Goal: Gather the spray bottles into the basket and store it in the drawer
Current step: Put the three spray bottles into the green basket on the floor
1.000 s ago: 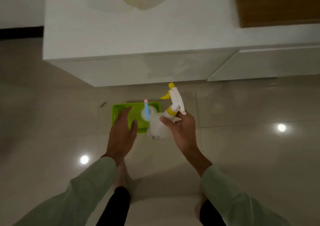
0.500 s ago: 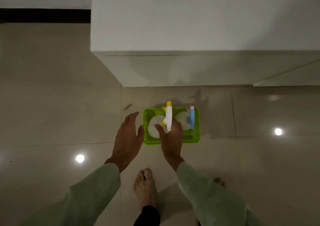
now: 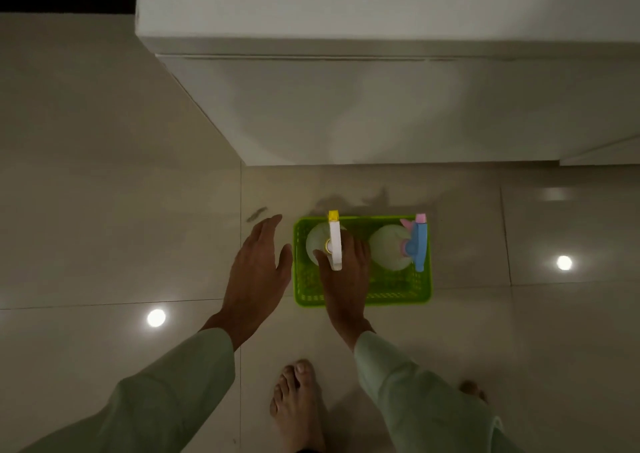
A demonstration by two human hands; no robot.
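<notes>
Now, left of centre, the left hand (image 3: 258, 274) hovers flat and empty just beside the basket (image 3: 362, 298) on the floor. Centre frame, the right hand (image 3: 343, 279) grips the yellow bottle (image 3: 334, 241) by its neck, standing inside. Rightward stands the blue bottle (image 3: 391, 246). Likely light, stiff, top-heavy; lift the basket by both end rims.
</notes>
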